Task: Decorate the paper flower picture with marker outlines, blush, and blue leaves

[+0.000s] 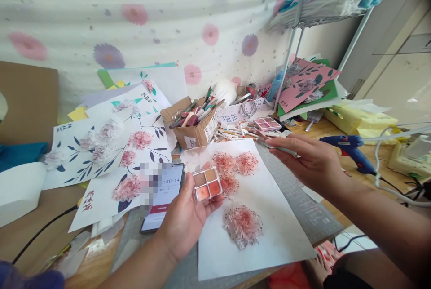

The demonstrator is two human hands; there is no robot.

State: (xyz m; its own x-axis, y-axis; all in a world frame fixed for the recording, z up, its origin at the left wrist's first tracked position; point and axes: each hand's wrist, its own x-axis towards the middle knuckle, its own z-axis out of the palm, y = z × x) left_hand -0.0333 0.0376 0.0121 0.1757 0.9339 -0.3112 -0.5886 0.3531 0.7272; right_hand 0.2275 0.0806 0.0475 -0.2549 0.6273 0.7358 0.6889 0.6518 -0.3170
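My left hand (190, 212) holds a small clear makeup palette (208, 183), tilted toward me, with two brown pans above two orange-red ones. My right hand (306, 161) pinches a slim, pale-handled tool (282, 147) that looks like a makeup brush. Its reddish tip points left, above the back right edge of a white paper sheet (269, 230). On this sheet sit several fluffy paper flowers tinted red with dark tips; the largest flower (243, 225) lies nearest me. The palette covers part of the sheet's left side.
A phone (163, 199) lies left of the sheet. Finished flower pictures (101, 145) spread farther left. Behind stand a cardboard box (193, 134) of pens and brushes and another palette (267, 123). A blue glue gun (352, 149) with cables and a yellow pack (360, 116) lie right.
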